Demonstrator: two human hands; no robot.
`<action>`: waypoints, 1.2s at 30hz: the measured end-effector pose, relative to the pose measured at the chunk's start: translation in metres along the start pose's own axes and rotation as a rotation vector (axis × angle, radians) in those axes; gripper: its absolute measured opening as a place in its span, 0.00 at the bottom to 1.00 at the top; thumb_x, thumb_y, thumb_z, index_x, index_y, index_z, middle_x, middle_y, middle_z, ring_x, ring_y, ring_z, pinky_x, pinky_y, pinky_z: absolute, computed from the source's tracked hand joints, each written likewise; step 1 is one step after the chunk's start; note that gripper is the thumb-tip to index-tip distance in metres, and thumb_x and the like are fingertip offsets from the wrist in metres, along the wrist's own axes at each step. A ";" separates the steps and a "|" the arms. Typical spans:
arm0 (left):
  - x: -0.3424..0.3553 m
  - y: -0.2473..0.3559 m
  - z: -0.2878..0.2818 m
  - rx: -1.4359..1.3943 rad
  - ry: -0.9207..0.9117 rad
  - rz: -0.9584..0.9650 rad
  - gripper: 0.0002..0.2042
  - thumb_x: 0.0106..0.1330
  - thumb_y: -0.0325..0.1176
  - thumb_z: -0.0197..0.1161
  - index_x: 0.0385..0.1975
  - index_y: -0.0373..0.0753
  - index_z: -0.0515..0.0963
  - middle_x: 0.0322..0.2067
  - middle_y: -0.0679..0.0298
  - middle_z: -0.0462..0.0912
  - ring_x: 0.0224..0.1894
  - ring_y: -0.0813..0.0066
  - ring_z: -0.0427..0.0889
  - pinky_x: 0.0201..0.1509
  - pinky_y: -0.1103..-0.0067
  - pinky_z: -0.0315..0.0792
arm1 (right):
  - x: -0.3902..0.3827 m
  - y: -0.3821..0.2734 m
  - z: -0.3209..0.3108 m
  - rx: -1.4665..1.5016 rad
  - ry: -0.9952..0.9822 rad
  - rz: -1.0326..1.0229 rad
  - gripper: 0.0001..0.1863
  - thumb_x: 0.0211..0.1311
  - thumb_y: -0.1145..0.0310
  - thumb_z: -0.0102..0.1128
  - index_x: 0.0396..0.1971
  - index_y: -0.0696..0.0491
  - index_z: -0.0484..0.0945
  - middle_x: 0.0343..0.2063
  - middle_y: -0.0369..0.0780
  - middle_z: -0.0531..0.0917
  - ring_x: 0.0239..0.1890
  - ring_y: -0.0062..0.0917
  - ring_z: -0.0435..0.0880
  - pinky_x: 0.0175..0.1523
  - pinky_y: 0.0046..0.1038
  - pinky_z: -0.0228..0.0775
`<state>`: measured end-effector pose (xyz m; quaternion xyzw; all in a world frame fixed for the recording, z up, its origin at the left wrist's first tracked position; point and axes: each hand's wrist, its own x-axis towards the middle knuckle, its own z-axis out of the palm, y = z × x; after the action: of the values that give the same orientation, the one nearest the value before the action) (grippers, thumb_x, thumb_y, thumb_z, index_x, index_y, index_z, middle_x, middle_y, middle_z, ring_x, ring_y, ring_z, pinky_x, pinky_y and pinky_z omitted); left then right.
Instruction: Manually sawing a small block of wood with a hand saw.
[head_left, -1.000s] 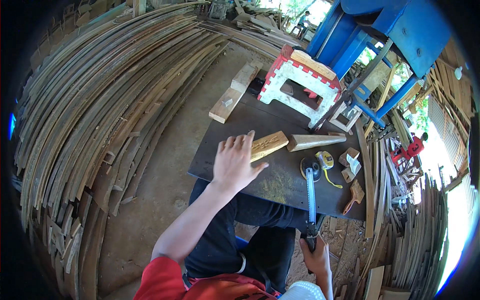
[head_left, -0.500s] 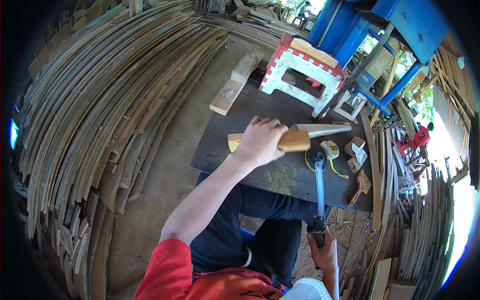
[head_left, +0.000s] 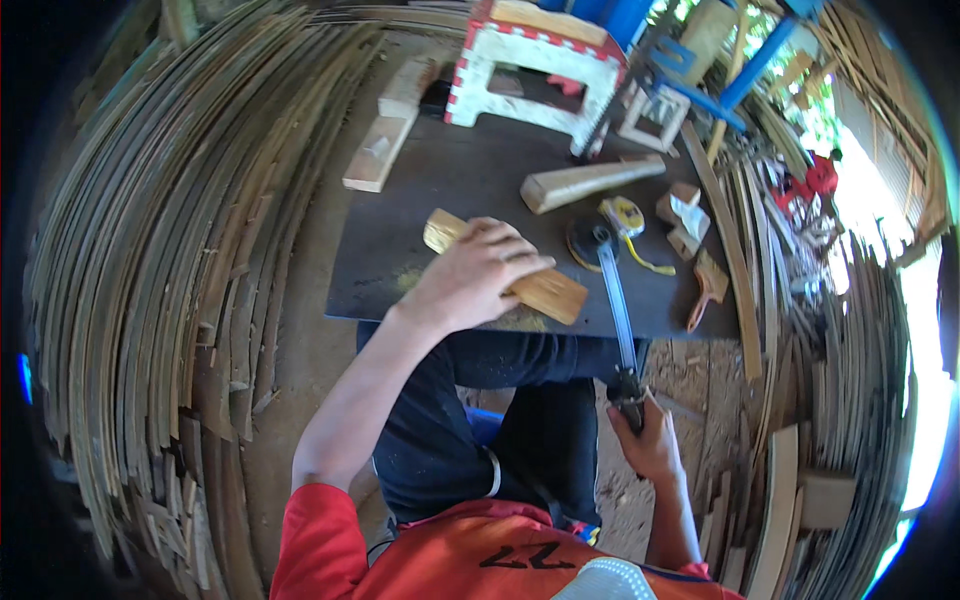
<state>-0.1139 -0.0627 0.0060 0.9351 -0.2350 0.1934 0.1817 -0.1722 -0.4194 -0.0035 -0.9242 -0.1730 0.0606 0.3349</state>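
Note:
My left hand (head_left: 478,272) lies over a flat wooden block (head_left: 545,291) on a dark board (head_left: 420,200), fingers curled around the block's middle. Both ends of the block stick out past the hand. My right hand (head_left: 652,445) grips the dark handle of a long blue saw (head_left: 615,305), low at the right beside my knee. The saw's blade reaches up onto the dark board, its tip near a black round disc (head_left: 583,240). A second tapered wooden piece (head_left: 585,182) lies farther back on the board.
A yellow tape measure (head_left: 627,217) and small wood offcuts (head_left: 685,212) lie right of the saw tip. A white-and-red plastic stool (head_left: 535,60) stands behind the board. Curved wooden slats (head_left: 150,250) are stacked at left, more at right (head_left: 850,400). Two wood blocks (head_left: 385,140) lie on the ground.
My left hand has closed on the wooden block and drawn it toward me across the board. The right hand still holds the saw; the view has tilted downward.

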 end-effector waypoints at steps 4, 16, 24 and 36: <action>-0.014 0.024 -0.024 -0.082 0.225 -0.163 0.23 0.58 0.35 0.77 0.56 0.45 0.82 0.54 0.64 0.84 0.60 0.64 0.78 0.68 0.66 0.70 | 0.009 -0.006 -0.005 0.015 -0.027 0.008 0.17 0.67 0.63 0.68 0.46 0.59 0.77 0.18 0.49 0.79 0.22 0.47 0.82 0.28 0.41 0.68; -0.025 0.145 -0.042 -1.776 0.183 0.268 0.09 0.67 0.37 0.67 0.36 0.37 0.87 0.35 0.58 0.90 0.38 0.63 0.82 0.44 0.68 0.72 | 0.058 -0.021 0.012 0.187 -0.014 -0.239 0.11 0.69 0.70 0.63 0.39 0.60 0.71 0.17 0.51 0.76 0.23 0.54 0.80 0.27 0.43 0.66; -0.009 0.146 -0.040 -1.839 0.149 0.347 0.05 0.58 0.33 0.69 0.31 0.40 0.82 0.32 0.63 0.86 0.35 0.67 0.79 0.43 0.71 0.67 | 0.075 -0.033 0.012 0.163 -0.042 -0.275 0.13 0.68 0.69 0.65 0.38 0.61 0.71 0.18 0.50 0.77 0.24 0.52 0.83 0.28 0.40 0.69; 0.011 0.133 -0.044 -1.599 0.296 0.319 0.04 0.55 0.34 0.67 0.22 0.44 0.83 0.25 0.70 0.86 0.28 0.69 0.76 0.37 0.71 0.65 | 0.072 -0.016 0.014 0.201 -0.032 -0.194 0.15 0.67 0.67 0.67 0.40 0.62 0.71 0.22 0.50 0.82 0.27 0.51 0.85 0.31 0.39 0.72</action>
<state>-0.1848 -0.1574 0.0821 0.4440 -0.4052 0.1128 0.7912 -0.1126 -0.3735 -0.0031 -0.8639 -0.2598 0.0599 0.4273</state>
